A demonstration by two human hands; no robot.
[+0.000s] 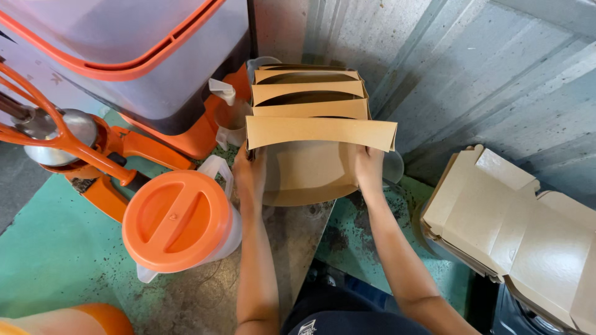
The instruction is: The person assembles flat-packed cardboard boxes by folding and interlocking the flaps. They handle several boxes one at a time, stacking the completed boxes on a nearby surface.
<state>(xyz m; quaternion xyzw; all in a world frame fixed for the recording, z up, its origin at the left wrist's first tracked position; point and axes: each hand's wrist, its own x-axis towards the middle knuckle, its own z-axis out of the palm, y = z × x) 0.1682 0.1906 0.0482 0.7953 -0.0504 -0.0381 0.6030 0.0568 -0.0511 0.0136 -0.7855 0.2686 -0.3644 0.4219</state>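
Orange dominates the left of the frame — a juicing machine (124, 68) with an orange-trimmed clear housing stands on the worn green counter (56, 248), a rounded metal part (53, 133) on its orange arm at the far left edge. In front of it sits a clear pitcher (183, 223) capped with a round orange lid, its handle turned toward the machine. A second orange-topped container (74, 319) shows only partly at the bottom left corner.

At centre, the person's left hand (249, 177) grips the left side of a brown cardboard box (307, 167), fingers wrapped behind its wall. The box rests on the counter just in front of a row of similar folded boxes (307, 93), which stand nested one behind another against the grey concrete wall (472, 68). Its top flap lies flat across the front. The right hand (369, 167) clasps the box's right side, fingers tucked out of sight behind the flap — both forearms reach in from the bottom edge.

To the right, well apart from the hands, a stack of flattened cardboard blanks (515, 229) lies tilted, just below the wall.
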